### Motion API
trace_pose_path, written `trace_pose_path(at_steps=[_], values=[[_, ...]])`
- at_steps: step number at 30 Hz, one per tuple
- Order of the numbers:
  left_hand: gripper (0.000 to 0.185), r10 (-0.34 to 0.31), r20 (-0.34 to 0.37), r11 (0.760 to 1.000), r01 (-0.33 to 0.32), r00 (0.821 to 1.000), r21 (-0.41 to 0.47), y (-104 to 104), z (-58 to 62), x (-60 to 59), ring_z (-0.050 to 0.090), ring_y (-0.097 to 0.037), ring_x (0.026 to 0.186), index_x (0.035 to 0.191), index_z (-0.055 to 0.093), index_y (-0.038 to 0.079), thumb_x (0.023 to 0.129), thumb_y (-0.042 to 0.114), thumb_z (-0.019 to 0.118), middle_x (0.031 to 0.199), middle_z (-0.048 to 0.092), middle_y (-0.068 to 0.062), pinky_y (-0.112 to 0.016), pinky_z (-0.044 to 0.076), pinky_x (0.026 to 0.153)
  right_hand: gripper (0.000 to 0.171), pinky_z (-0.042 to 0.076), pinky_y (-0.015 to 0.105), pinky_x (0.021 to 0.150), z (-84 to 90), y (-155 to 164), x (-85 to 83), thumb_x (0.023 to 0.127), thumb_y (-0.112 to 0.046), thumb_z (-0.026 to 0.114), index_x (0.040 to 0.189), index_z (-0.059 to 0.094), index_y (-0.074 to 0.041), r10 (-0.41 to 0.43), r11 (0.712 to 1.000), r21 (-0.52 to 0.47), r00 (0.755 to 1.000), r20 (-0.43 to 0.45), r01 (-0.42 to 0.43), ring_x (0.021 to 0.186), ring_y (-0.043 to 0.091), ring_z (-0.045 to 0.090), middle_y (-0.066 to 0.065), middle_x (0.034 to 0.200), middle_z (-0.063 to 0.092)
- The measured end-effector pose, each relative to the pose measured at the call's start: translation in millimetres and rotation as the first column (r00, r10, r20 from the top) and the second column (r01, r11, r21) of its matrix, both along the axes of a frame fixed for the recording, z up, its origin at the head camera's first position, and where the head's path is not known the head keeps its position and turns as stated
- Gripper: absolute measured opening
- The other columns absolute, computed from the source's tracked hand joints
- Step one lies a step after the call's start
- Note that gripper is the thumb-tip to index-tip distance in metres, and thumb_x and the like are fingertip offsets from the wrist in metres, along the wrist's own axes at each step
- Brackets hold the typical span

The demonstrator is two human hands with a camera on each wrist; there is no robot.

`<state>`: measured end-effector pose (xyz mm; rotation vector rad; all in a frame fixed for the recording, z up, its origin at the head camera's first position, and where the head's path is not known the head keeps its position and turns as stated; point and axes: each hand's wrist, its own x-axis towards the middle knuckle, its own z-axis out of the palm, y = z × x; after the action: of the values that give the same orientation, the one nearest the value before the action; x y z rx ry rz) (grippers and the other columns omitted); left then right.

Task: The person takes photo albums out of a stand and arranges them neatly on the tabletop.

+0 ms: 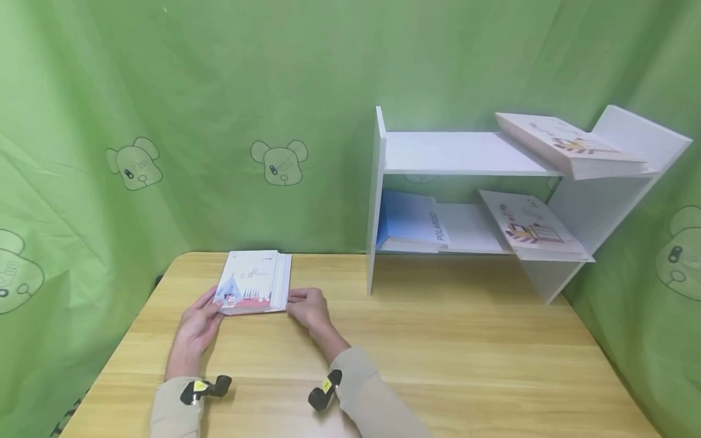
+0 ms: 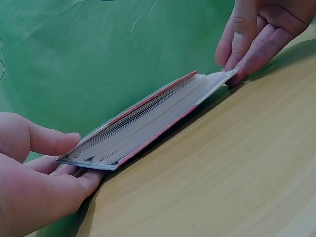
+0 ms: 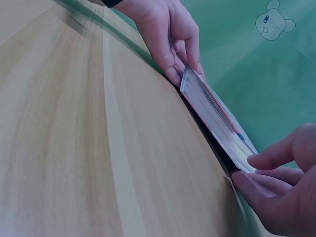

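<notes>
A hardcover book [image 1: 249, 277] with a white cover, a blue tent and a red strip lies nearly flat just above the table's back left part. My left hand [image 1: 198, 325] grips its spine side, thumb on top and fingers underneath, as the left wrist view also shows. On the other side, my right hand [image 1: 310, 311] pinches the lower cover and some pages between thumb and fingers. The upper cover sits shifted left, so page edges [image 2: 148, 123] fan out toward the right hand. In the right wrist view a dark gap shows under the book [image 3: 212, 116].
Right of the hands stands a white two-tier shelf [image 1: 438, 152]. On its top tier a thick book [image 1: 575, 143] lies aslant. Below are a blue POLAROID book [image 1: 411, 219] and another illustrated book [image 1: 533, 225] jutting over the edge. A green curtain [image 1: 323, 73] hangs behind the wooden table [image 1: 438, 353].
</notes>
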<state>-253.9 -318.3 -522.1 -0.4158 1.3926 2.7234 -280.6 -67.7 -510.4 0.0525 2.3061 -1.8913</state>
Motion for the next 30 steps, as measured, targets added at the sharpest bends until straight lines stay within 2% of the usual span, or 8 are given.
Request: trace_pose_path(at_steps=[10, 14, 19, 23, 30], values=[[0.065, -0.007, -0.009, 1.000, 0.007, 1.000, 0.001, 1, 0.2, 2.2, 0.012, -0.027, 0.156, 0.162, 0.005, 0.000, 0.103, -0.014, 0.030, 0.170, 0.003, -0.017, -0.030, 0.023, 0.124, 0.029, 0.060, 0.033, 0.092, -3.6, 1, 1.2, 0.089, 0.000, 0.073, 0.118, 0.074, 0.002, 0.014, 0.992, 0.126, 0.998, -0.057, -0.007, 0.104, 0.023, 0.073, 0.011, 0.107, 0.077], [0.066, -0.009, -0.007, 1.000, 0.009, 1.000, 0.005, 0, 0.4, 2.0, 0.012, -0.026, 0.156, 0.162, 0.005, 0.001, 0.103, -0.015, 0.029, 0.171, 0.003, -0.017, -0.029, 0.022, 0.124, 0.035, 0.060, 0.032, 0.092, -2.5, 2, 1.3, 0.086, 0.004, 0.071, 0.121, 0.071, 0.005, 0.040, 0.996, 0.079, 0.998, -0.052, -0.036, 0.105, 0.025, 0.072, 0.014, 0.110, 0.075], [0.067, 0.004, 0.010, 0.999, -0.004, 1.000, -0.054, -1, 1.6, 4.3, 0.010, -0.027, 0.156, 0.162, 0.006, 0.000, 0.101, -0.016, 0.030, 0.170, 0.003, -0.017, -0.030, 0.019, 0.125, 0.041, 0.060, 0.033, 0.092, -2.0, 5, 3.4, 0.084, 0.006, 0.071, 0.125, 0.068, 0.006, 0.091, 0.996, 0.009, 0.995, -0.035, -0.090, 0.104, 0.025, 0.070, 0.017, 0.113, 0.072], [0.065, 0.029, 0.021, 0.992, -0.026, 0.999, -0.123, -1, 6.2, 7.3, 0.015, -0.029, 0.156, 0.161, 0.010, -0.001, 0.102, -0.014, 0.034, 0.170, 0.007, -0.019, -0.030, 0.023, 0.124, 0.041, 0.059, 0.033, 0.093, -2.3, 9, 5.4, 0.085, 0.004, 0.072, 0.126, 0.066, 0.006, 0.131, 0.991, -0.031, 0.990, -0.046, -0.133, 0.105, 0.025, 0.069, 0.017, 0.114, 0.072], [0.061, 0.060, 0.028, 0.957, -0.049, 0.998, -0.287, 1, 18.9, 7.7, 0.025, -0.026, 0.153, 0.160, 0.021, 0.001, 0.104, -0.007, 0.043, 0.168, 0.021, -0.018, -0.026, 0.030, 0.122, 0.043, 0.062, 0.033, 0.086, -0.5, 20, 8.2, 0.088, -0.001, 0.072, 0.130, 0.065, 0.003, 0.175, 0.980, -0.092, 0.983, -0.048, -0.179, 0.106, 0.025, 0.068, 0.016, 0.117, 0.071]])
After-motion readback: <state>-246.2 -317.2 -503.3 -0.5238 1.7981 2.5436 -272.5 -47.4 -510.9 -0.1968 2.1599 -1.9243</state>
